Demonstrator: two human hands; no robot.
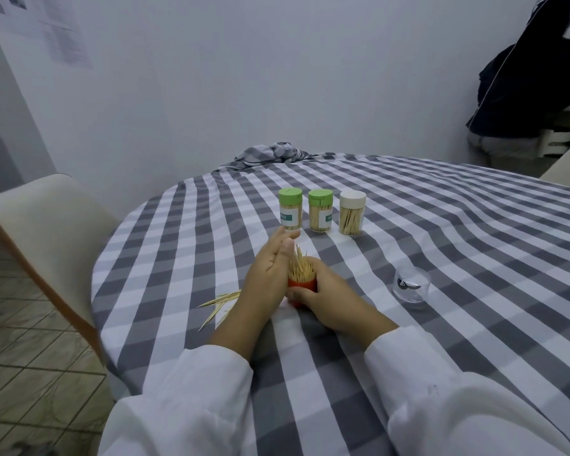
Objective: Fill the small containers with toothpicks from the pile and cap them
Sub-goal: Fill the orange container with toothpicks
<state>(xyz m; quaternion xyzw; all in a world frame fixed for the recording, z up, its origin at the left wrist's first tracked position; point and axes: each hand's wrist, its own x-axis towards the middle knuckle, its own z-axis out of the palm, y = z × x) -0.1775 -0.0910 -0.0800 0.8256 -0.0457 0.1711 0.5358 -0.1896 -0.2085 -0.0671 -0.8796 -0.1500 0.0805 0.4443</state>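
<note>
Three jars stand in a row toward the far side of the tabletop, each packed with toothpicks and already capped: the left green-lidded jar, the second green-lidded jar just beside it, and a white-lidded jar at the right end. Those look finished.

The one in hand is an orange container near the person, stuffed with a bundle of toothpicks that stick up well above its rim, a few splaying out at the top. The right hand is wrapped around the container, fingers curled about its side, holding it steady on the cloth. The left hand is held flat with straight fingers, its palm pressed against the side of the bundle, as if squaring the sticks together; it grips nothing.

A small scatter of loose toothpicks lies on the cloth just left of the left wrist, so little of the pile remains. Off to the right sits a clear plastic piece, possibly the cover for the orange container, though I cannot tell for sure.

I would judge the job mostly done: this fourth container needs its sticks settled and capped.
</note>
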